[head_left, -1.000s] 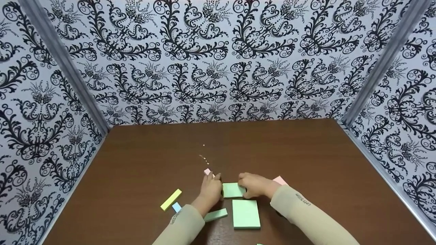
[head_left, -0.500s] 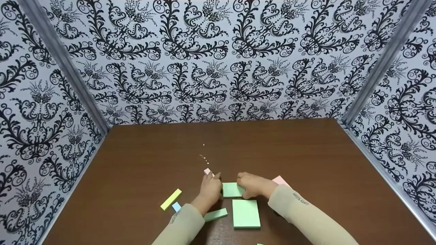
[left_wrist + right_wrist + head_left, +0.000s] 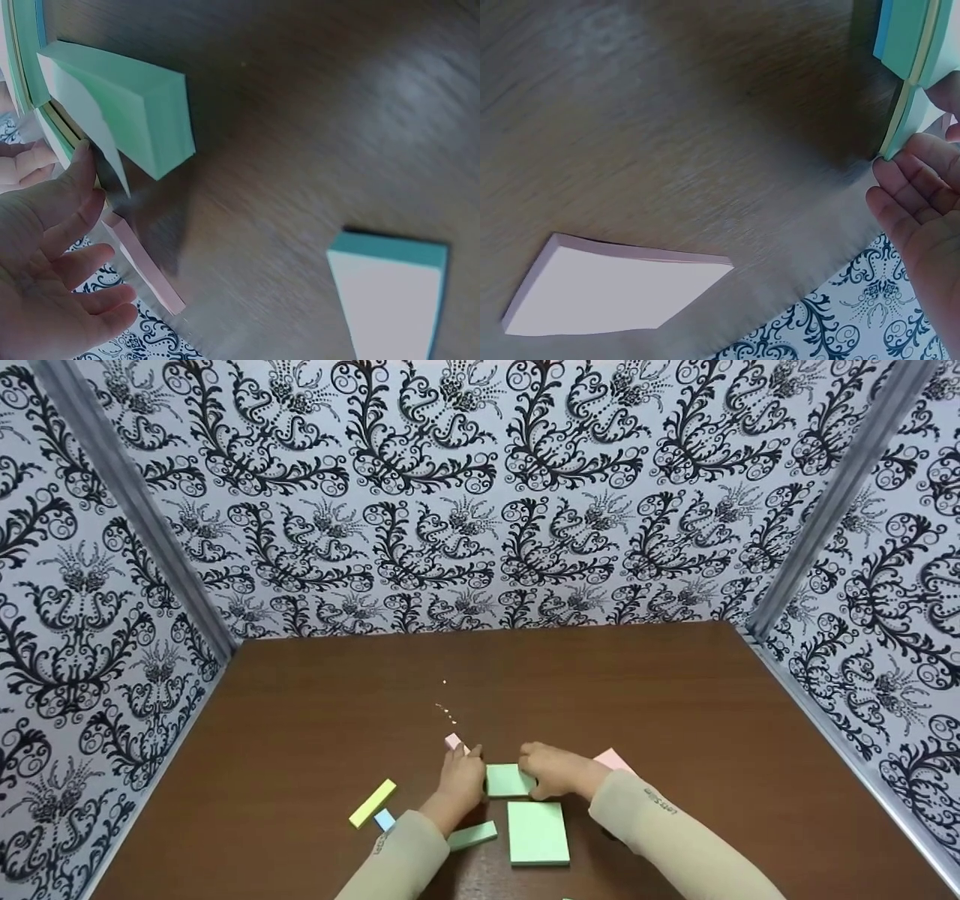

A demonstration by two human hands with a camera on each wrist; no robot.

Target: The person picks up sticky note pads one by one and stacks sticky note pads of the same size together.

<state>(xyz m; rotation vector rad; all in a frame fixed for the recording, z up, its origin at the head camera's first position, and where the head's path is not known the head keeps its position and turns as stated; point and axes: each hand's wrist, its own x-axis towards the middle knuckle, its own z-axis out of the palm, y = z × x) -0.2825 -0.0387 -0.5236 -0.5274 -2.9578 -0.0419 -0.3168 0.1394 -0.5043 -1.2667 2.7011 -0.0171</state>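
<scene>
Between the two hands lies a small green sticky note pad [image 3: 507, 781], with a thin yellow layer under it showing in the wrist views. My right hand [image 3: 553, 770] grips the pad's right part, fingers at the far edge and thumb at the near one. At its left edge is my left hand [image 3: 463, 776]; in the left wrist view the thumb [image 3: 81, 154] touches the stack's side while the other fingers spread loosely. A pink strip pad [image 3: 452, 741] sticks out beyond the left fingers. Nearer lies a larger green sticky note pad [image 3: 538, 832], with blue and yellow layers under it.
Left of the large stack is a green strip pad [image 3: 474, 835], its top sheet lifting in the left wrist view. Further left lie a yellow strip pad [image 3: 373, 803] and a blue one [image 3: 385, 819]. A pink pad [image 3: 622, 292] sits beyond the right wrist. Small scraps dot the brown table [image 3: 615, 682].
The right hand has shifted very slightly left along the small green pad. The left hand stays at the pad's left edge. The head view has tilted a little.
</scene>
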